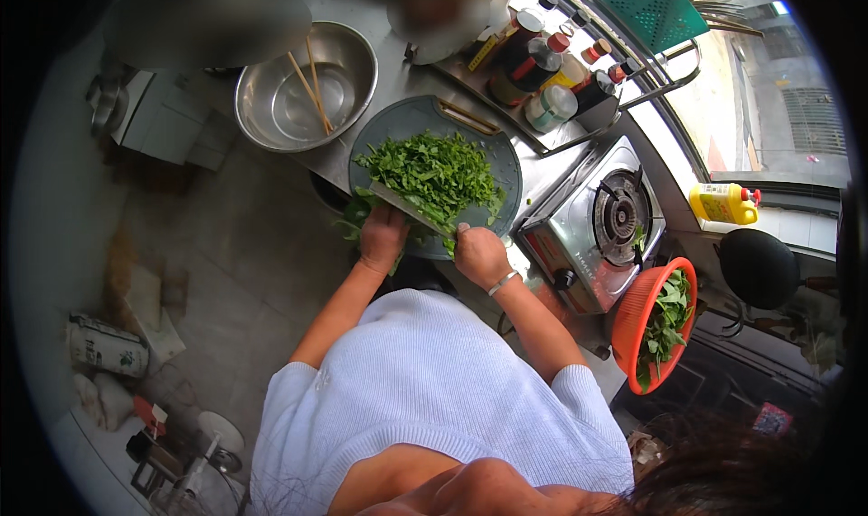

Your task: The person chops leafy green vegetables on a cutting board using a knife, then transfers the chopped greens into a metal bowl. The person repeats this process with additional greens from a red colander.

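Note:
A round grey-green cutting board (pixel 368 136) lies on the steel counter, with a heap of chopped green leaves (pixel 429 170) spread over its middle. My right hand (pixel 482 255) is closed around the handle of a kitchen knife (pixel 411 210). The blade slants across the near side of the heap, toward my left hand. My left hand (pixel 383 236) is closed on a bunch of leafy greens (pixel 358 214) at the board's near left edge, its fingertips beside the blade. Part of the bunch hides under that hand.
A steel bowl (pixel 262 123) holding chopsticks (pixel 312 86) stands left of the board. To the right are a gas stove (pixel 565 231) and an orange basket (pixel 627 331) of whole leaves (pixel 669 312). Several sauce bottles (pixel 533 68) stand on a rack behind. A black wok (pixel 758 261) hangs farther right.

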{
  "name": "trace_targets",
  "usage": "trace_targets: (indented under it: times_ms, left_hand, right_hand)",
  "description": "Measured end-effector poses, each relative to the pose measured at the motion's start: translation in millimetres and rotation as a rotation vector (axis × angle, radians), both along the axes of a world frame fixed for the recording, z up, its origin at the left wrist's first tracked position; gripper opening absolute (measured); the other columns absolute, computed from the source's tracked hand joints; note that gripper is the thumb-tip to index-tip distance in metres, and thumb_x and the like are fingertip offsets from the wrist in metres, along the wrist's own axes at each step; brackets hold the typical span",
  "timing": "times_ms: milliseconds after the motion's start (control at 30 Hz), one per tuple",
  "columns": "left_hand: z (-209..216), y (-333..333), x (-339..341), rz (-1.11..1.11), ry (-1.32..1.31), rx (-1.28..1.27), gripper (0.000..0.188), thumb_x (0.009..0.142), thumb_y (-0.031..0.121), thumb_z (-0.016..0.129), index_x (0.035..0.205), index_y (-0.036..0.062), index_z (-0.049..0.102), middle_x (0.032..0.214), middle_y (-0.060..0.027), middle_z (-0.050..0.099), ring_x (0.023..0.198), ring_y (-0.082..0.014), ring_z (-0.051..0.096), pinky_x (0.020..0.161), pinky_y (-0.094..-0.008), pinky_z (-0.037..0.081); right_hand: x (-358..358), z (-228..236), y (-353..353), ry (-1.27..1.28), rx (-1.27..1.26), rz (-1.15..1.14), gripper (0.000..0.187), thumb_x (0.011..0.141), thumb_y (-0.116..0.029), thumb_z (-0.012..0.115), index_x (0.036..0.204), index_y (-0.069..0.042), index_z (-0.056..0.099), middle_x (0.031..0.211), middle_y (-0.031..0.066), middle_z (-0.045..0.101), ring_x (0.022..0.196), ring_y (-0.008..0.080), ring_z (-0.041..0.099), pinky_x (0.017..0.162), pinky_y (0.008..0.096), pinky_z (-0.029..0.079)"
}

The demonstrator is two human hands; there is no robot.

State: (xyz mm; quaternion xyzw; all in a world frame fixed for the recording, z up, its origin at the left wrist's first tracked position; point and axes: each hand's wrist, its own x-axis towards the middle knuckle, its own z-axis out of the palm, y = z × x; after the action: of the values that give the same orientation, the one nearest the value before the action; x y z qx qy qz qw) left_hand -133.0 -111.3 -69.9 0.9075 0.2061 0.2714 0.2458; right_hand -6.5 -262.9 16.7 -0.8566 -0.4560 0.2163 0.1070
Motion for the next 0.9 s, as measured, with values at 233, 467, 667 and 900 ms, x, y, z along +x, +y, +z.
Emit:
trace_targets:
  times_ms: [233, 467, 667, 900]
  left_hand:
    - [-8, 4, 7, -0.039, -0.01, 0.05, 0.042, 0.062, 0.009, 0.072, 0.102, 0.0068, 0.059, 0.096, -0.0142, 0.057, 0.082, -0.0351, 0.056, 0.071, -0.0424, 0.05]
    - [-5, 13, 10, -0.044, -0.035, -0.108, 0.033, 0.062, 0.012, 0.072, 0.094, 0.0069, 0.063, 0.092, -0.0118, 0.056, 0.085, -0.0331, 0.056, 0.074, -0.0405, 0.049]
    - [-8, 20, 10, -0.122, 0.055, -0.17, 0.033, 0.06, 0.012, 0.073, 0.091, 0.0082, 0.063, 0.097, -0.0089, 0.058, 0.086, -0.0309, 0.056, 0.072, -0.0413, 0.047]
    - [23, 15, 4, 0.004, 0.031, -0.047, 0.028, 0.06, 0.014, 0.077, 0.086, 0.0116, 0.066, 0.105, -0.0035, 0.06, 0.102, -0.0275, 0.053, 0.089, -0.0392, 0.041]
  right_hand:
    - [8, -10, 10, 0.053, -0.074, 0.006, 0.01, 0.073, -0.004, 0.051, 0.073, 0.003, 0.058, 0.077, 0.0242, 0.063, 0.075, 0.0412, 0.062, 0.068, 0.0475, 0.05]
    - [23, -3, 34, 0.108, -0.205, 0.074, 0.009, 0.068, -0.005, 0.057, 0.069, 0.001, 0.063, 0.077, 0.0242, 0.063, 0.077, 0.0406, 0.062, 0.071, 0.046, 0.051]
    - [31, -53, 58, 0.099, -0.173, 0.009, 0.012, 0.069, -0.008, 0.059, 0.071, 0.002, 0.065, 0.08, 0.0239, 0.064, 0.082, 0.0394, 0.064, 0.074, 0.0445, 0.052]
    - [48, -59, 47, 0.092, -0.07, 0.06, 0.013, 0.07, -0.009, 0.058, 0.073, 0.003, 0.062, 0.076, 0.025, 0.062, 0.076, 0.0421, 0.061, 0.07, 0.0479, 0.05]
